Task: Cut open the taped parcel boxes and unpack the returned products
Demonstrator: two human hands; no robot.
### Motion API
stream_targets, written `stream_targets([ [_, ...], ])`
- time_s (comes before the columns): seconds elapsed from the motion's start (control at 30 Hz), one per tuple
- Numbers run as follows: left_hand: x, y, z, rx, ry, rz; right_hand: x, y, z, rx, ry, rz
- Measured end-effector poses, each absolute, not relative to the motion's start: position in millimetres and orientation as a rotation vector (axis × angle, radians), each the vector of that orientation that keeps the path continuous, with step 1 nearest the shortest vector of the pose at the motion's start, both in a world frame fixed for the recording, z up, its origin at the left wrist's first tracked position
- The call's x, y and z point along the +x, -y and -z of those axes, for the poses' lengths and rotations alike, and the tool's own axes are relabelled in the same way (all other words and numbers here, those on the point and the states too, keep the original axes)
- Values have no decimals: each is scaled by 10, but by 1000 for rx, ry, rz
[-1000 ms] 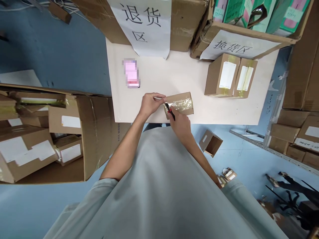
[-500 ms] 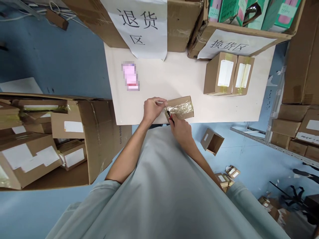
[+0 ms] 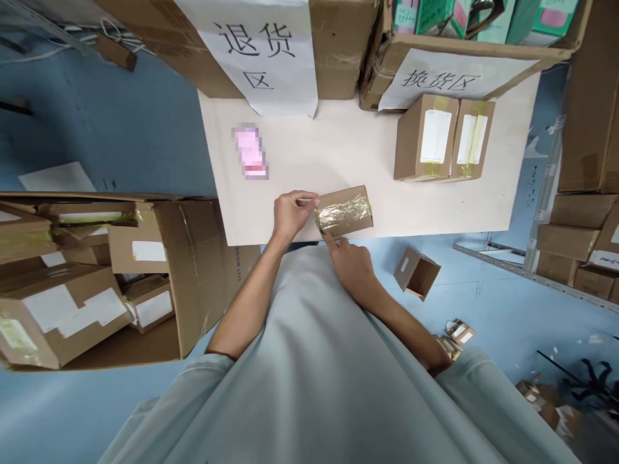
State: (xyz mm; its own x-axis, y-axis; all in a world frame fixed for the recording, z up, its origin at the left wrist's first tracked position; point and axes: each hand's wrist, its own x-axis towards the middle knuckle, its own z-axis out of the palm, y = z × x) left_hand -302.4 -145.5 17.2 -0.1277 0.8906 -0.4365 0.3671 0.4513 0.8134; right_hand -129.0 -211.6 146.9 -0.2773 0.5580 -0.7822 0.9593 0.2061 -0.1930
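Observation:
A small cardboard box (image 3: 349,224) lies near the front edge of the table, with shiny clear tape across its upper face. My left hand (image 3: 291,216) pinches the box's left end between thumb and fingers. At the lower left corner is my right hand (image 3: 351,258), its index finger stretched along a box cutter that is now mostly hidden under the fingers. The cutter's tip is at the taped left end; whether it is in the tape I cannot tell.
Two taped boxes with white labels (image 3: 435,136) stand at the table's right. A blurred pink item (image 3: 250,153) lies at left. Large cartons with paper signs (image 3: 258,55) line the back. A big carton of parcels (image 3: 198,258) is at left, and an open box (image 3: 417,274) on the floor.
My right hand has moved down and left to the box's lower left corner, and the cutter has tipped out of sight. My left hand still holds the box's left end.

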Motion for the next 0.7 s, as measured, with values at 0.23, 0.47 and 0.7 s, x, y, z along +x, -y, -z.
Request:
stream_targets([
  [0.23, -3055, 1378, -161, 1113, -1662, -656, -992, 2103, -1384, 1428, -2015, 985],
  [0.47, -2951, 1361, -417, 1371, -1619, -635, -514, 2065, -1197, 2195, -1938, 1007],
  [0.7, -2356, 1427, -333, 1795, -1095, -646, -316, 2063, -1123, 2389, -1795, 910],
])
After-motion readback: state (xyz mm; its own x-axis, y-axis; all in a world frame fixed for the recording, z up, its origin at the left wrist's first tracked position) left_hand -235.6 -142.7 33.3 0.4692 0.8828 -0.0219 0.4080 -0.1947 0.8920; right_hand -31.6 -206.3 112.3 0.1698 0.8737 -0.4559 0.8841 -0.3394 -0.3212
